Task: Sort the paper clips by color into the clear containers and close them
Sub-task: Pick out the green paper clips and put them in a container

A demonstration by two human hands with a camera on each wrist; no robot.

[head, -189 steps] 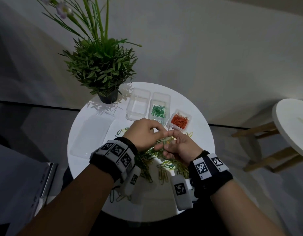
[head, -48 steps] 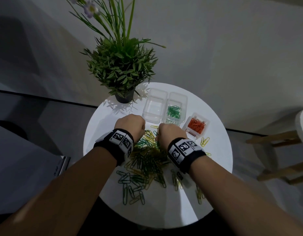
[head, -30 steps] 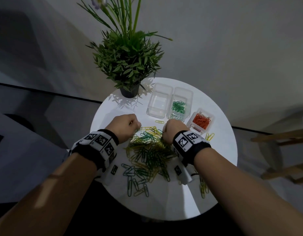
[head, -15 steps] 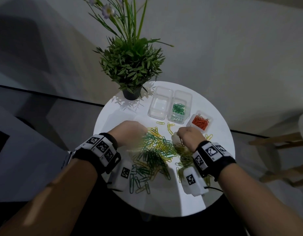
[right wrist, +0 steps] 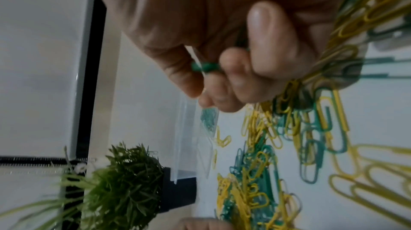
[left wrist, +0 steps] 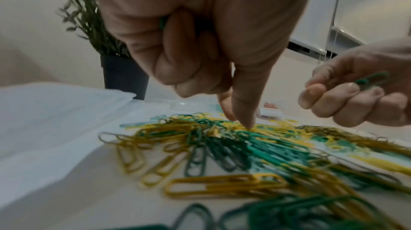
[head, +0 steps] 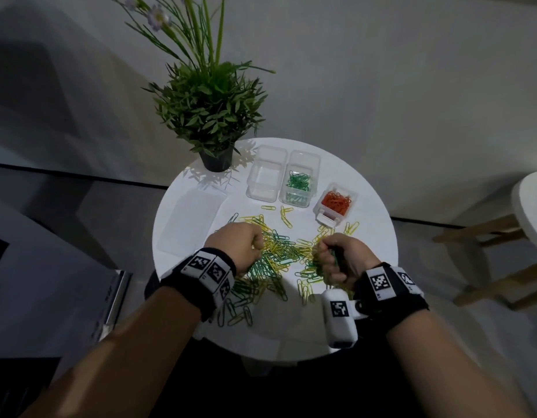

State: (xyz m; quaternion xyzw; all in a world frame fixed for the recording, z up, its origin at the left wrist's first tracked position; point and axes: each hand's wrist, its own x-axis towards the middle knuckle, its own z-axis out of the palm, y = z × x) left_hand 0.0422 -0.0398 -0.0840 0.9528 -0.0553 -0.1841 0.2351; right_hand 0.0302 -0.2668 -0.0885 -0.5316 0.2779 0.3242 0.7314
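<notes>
Head camera looks steeply down on round table [head: 336, 333]; wrist cameras sit low, close over it — all share paper clip pile [head: 276, 254].

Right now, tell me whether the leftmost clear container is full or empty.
Empty: the leftmost clear container shows only its bare bottom, and no lid is on it.

You find no readable text, number, brand or label in any view. The only markings are black-and-white square fiducial patterns: on your left wristband [head: 207, 267], on your right wristband [head: 388, 281], and one on the white camera housing [head: 339, 309] below your right wrist. They carry coded blocks, not letters. Small marks beside the wristband patterns are too fine to read. The clear containers [head: 284, 178] show no print.
</notes>
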